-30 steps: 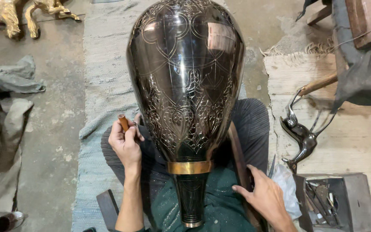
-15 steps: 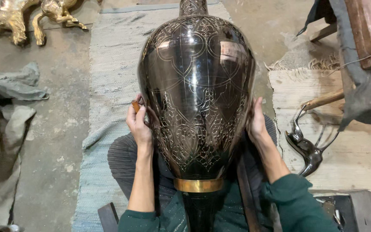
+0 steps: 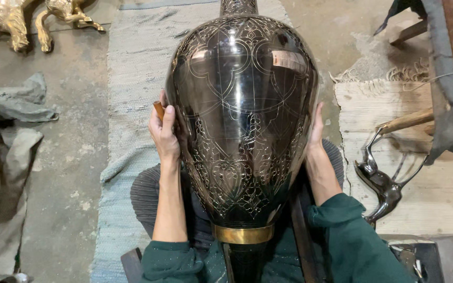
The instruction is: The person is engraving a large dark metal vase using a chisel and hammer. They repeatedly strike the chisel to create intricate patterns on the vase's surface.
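A large dark metal vase [image 3: 242, 120] with fine engraved patterns and a brass band [image 3: 242, 234] near its narrow end lies across my lap. My left hand [image 3: 163, 131] presses against its left side while pinching a small brown wooden-handled tool [image 3: 159, 109] between the fingers. My right hand [image 3: 315, 131] lies flat against the vase's right side, mostly hidden behind its curve. Both my sleeves are dark green.
A pale woven rug [image 3: 127, 105] covers the floor under me. Golden animal figurines [image 3: 32, 18] lie at top left, grey cloth [image 3: 11, 120] at left. A dark metal deer figure [image 3: 381, 181] and a wooden-handled tool [image 3: 405, 121] sit on a mat at right; a tool box [image 3: 436, 257] lower right.
My right hand rose from my lap to the vase's right side. The vase shifted and its body now sits closer and larger in view, held between both hands.
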